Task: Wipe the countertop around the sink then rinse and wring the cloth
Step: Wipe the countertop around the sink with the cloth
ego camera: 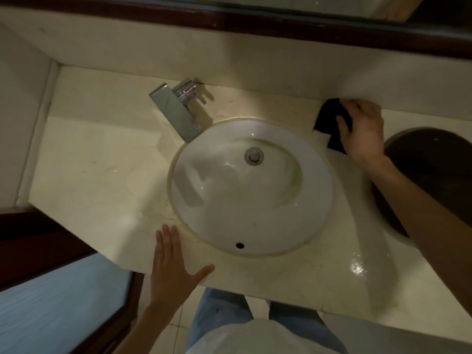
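A round white sink [209, 180] is set into a cream marble countertop [97, 159]. Greenish stains ring its drain [254, 155]. A chrome faucet [176, 111] stands behind the sink at the left. My right hand [364, 131] presses a black cloth [328, 117] flat on the countertop at the back right of the sink, close to the wall. My left hand [175, 267] rests flat with fingers spread on the counter's front edge, left of the basin, holding nothing.
A dark round bowl-like object [431, 164] sits at the right end of the counter, partly behind my right forearm. A wet glossy patch [357, 267] shows at the front right. A dark wooden door frame [51, 241] stands at the left.
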A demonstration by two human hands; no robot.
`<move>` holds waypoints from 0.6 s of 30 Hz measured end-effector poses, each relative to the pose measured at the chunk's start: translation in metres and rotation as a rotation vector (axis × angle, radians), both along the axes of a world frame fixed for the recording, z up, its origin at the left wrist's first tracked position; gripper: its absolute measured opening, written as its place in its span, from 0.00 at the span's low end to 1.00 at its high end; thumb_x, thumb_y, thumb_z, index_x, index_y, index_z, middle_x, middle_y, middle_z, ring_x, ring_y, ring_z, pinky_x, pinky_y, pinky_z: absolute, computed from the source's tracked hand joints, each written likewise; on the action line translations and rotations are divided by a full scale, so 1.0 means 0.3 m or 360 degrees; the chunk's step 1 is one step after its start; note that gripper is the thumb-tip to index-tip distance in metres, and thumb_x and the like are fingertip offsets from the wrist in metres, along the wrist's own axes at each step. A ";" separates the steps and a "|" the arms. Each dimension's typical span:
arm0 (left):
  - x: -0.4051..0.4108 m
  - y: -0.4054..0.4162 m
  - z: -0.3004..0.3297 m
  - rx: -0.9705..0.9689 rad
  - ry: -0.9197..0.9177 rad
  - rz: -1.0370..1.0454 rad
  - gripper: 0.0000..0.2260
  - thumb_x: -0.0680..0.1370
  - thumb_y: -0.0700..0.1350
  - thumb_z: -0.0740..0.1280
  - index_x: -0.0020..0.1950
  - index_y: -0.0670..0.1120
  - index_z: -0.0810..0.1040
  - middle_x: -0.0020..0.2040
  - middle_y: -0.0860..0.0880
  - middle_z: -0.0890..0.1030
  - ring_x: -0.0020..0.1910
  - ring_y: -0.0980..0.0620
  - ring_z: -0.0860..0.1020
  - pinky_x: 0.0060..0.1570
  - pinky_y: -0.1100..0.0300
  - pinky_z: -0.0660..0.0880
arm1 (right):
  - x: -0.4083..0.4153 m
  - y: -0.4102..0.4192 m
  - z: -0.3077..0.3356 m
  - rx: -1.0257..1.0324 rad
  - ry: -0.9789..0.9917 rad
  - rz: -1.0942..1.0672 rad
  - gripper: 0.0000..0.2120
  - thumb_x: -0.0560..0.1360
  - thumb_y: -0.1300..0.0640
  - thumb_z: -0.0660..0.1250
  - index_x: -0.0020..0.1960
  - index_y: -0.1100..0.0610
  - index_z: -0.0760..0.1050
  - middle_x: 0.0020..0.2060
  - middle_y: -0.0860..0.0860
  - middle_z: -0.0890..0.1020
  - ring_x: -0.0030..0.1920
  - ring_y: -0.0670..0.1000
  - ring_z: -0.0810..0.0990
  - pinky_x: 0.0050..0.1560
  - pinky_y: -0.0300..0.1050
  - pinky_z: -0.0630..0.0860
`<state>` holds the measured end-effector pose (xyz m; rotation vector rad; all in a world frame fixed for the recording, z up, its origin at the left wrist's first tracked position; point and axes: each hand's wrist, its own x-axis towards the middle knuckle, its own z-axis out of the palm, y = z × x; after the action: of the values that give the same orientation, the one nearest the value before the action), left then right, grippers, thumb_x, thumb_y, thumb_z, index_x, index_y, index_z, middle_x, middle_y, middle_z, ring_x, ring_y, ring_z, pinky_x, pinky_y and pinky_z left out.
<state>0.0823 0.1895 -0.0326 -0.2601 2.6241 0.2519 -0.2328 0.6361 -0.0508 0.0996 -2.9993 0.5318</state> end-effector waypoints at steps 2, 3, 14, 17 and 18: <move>0.003 0.000 0.001 -0.0003 0.0002 0.0001 0.64 0.65 0.82 0.58 0.83 0.39 0.42 0.83 0.38 0.46 0.83 0.40 0.44 0.79 0.42 0.59 | 0.068 -0.013 -0.015 0.0128 -0.0097 -0.0142 0.25 0.85 0.49 0.58 0.79 0.56 0.64 0.72 0.62 0.72 0.69 0.66 0.70 0.70 0.60 0.71; 0.001 0.002 0.002 -0.0002 0.0003 0.0006 0.63 0.65 0.82 0.58 0.83 0.39 0.43 0.83 0.38 0.47 0.83 0.40 0.44 0.79 0.41 0.59 | 0.116 -0.024 -0.022 0.0144 -0.0116 -0.0184 0.26 0.85 0.48 0.58 0.81 0.55 0.60 0.74 0.63 0.69 0.71 0.65 0.69 0.71 0.60 0.69; -0.012 0.015 0.011 0.0019 -0.0047 0.0045 0.63 0.65 0.83 0.57 0.83 0.38 0.44 0.83 0.37 0.50 0.83 0.38 0.49 0.77 0.41 0.62 | -0.034 -0.378 -0.055 0.0034 -0.0136 0.0020 0.23 0.84 0.60 0.60 0.78 0.63 0.65 0.74 0.66 0.68 0.75 0.69 0.66 0.75 0.61 0.68; -0.017 0.021 0.017 0.0048 -0.0076 0.0104 0.63 0.65 0.84 0.55 0.83 0.40 0.42 0.83 0.38 0.48 0.83 0.39 0.48 0.79 0.43 0.59 | -0.084 -0.548 -0.038 -0.0024 -0.0168 0.0295 0.24 0.80 0.65 0.65 0.75 0.61 0.70 0.73 0.63 0.72 0.73 0.67 0.69 0.68 0.58 0.74; -0.016 0.019 0.020 0.0068 -0.0089 0.0116 0.63 0.65 0.84 0.55 0.83 0.41 0.41 0.84 0.40 0.46 0.83 0.40 0.46 0.79 0.44 0.58 | -0.105 -0.592 -0.025 -0.0074 -0.0198 0.0421 0.24 0.79 0.66 0.66 0.74 0.61 0.71 0.72 0.62 0.73 0.73 0.66 0.70 0.68 0.58 0.75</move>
<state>0.0776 0.1952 -0.0266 -0.3437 2.5539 0.3202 -0.2645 0.4586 -0.0582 0.4820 -3.1109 0.6544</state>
